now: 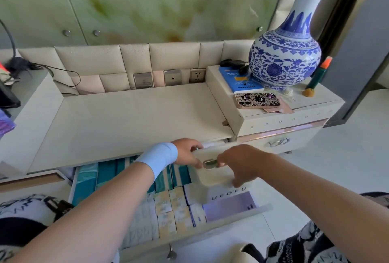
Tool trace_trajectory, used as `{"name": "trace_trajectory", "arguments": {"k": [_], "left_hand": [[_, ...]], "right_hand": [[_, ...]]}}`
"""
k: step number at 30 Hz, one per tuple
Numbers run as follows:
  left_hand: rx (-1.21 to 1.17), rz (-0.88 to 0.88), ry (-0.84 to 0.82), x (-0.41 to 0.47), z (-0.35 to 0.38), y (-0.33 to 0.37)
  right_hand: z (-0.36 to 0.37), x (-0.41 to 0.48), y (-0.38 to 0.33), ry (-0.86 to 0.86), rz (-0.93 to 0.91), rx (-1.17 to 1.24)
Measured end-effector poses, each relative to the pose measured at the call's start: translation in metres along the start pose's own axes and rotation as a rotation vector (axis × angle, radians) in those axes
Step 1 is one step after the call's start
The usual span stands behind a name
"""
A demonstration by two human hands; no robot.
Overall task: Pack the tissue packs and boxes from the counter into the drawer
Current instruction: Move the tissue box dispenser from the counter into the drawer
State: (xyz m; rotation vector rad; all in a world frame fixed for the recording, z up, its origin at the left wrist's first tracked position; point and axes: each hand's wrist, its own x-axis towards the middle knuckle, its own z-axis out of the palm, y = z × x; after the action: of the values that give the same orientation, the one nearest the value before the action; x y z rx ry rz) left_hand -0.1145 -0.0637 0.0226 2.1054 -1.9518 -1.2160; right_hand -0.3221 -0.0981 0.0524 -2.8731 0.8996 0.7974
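Left hand (186, 152) and right hand (242, 162) clasp opposite ends of the cream rectangular slotted tissue box (212, 176) above the open white drawer (248, 212). It is probably light, rigid and smooth, so end holds suit it.

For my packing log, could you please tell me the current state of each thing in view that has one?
Wide cream drawer: pulled open, nearly full.
White plastic tissue box: held above the drawer.
Left hand: fingers grip the box.
Right hand: fingers grip the box.
Small cream side drawer: shut.
Blue-and-white porcelain vase: upright.
Patterned phone: lying face down.
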Motion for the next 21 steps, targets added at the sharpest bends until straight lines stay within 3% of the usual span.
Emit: {"name": "trace_trajectory", "arguments": {"k": [6, 12, 21], "left_hand": [[0.095, 0.047, -0.033, -0.015, 0.037, 0.021], [0.167, 0.055, -0.009, -0.022, 0.048, 0.022], [0.145, -0.007, -0.056, -0.015, 0.055, 0.01]], "right_hand": [[0.032, -0.021, -0.009, -0.067, 0.014, -0.048], [0.042, -0.026, -0.011, -0.06, 0.021, 0.097], [0.036, -0.023, -0.007, -0.187, -0.01, 0.165]]}}
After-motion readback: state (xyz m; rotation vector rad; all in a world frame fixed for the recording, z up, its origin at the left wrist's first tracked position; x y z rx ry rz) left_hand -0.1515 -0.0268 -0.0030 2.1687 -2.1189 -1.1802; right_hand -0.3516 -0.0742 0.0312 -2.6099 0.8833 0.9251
